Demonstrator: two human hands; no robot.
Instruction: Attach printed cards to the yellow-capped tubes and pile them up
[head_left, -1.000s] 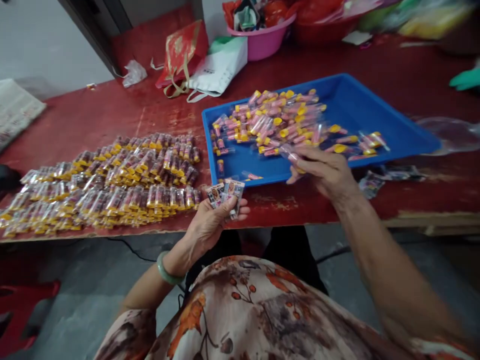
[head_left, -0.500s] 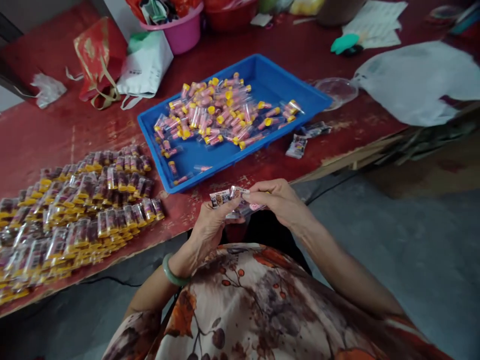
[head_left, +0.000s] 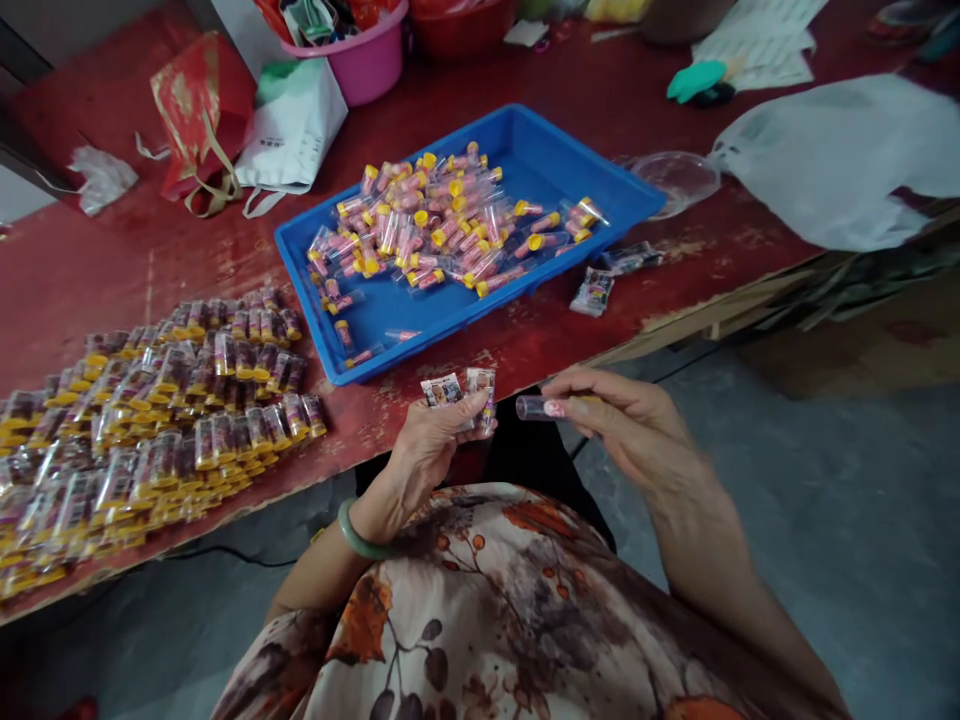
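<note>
Head camera: the left hand (head_left: 422, 440) has a couple of printed packets (head_left: 444, 390) pinched under its thumb, and the right hand (head_left: 637, 425) is gripping a clear tube (head_left: 531, 407) between thumb and fingers. Half a second ago the hands were together at the packets; now the right one's pulled off to the side, so I'd say tube and packets are being handled separately at this point. Can't tell if anything got passed across. The tube's over the lap, off the table (head_left: 517, 355) edge, near the packets but not touching. It's lying roughly level, long axis running side to side, clear end pointing at the left hand, yellow end mostly hidden in the right fingers. Further out there's a blue tray (head_left: 577, 160) with a heap of pink-and-yellow tubes (head_left: 401, 232), and stacked rows of darker tubes (head_left: 172, 372) left of it.
</note>
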